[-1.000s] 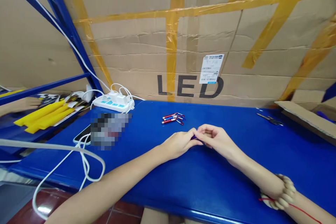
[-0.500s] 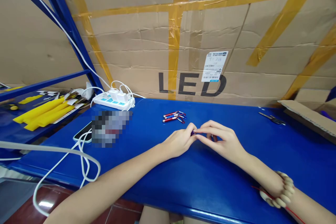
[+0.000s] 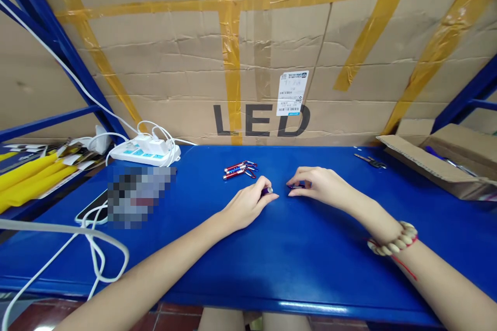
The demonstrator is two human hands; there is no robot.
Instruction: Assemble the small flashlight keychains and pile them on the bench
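Note:
My left hand (image 3: pixel 244 207) is closed around a small purple flashlight tube (image 3: pixel 266 192), its silvery end showing between finger and thumb. A short gap to the right, my right hand (image 3: pixel 328 190) pinches a small dark carabiner clip piece (image 3: pixel 296 186), mostly hidden by the fingers and low over the blue table (image 3: pixel 248 264). Just beyond my left hand lie several mini keychain flashlights (image 3: pixel 237 170), red and blue, with carabiner clips at their right ends.
A white power strip (image 3: pixel 147 155) with plugs and cables stands at the back left, near a phone (image 3: pixel 91 208) and a blurred-out patch. Keys (image 3: pixel 370 161) lie at the back right beside an open cardboard box (image 3: pixel 438 168). Yellow packets (image 3: pixel 34 173) are at far left.
My hands, which were together at the purple tube, are now apart, with the clip piece in my right hand. The view has shifted right.

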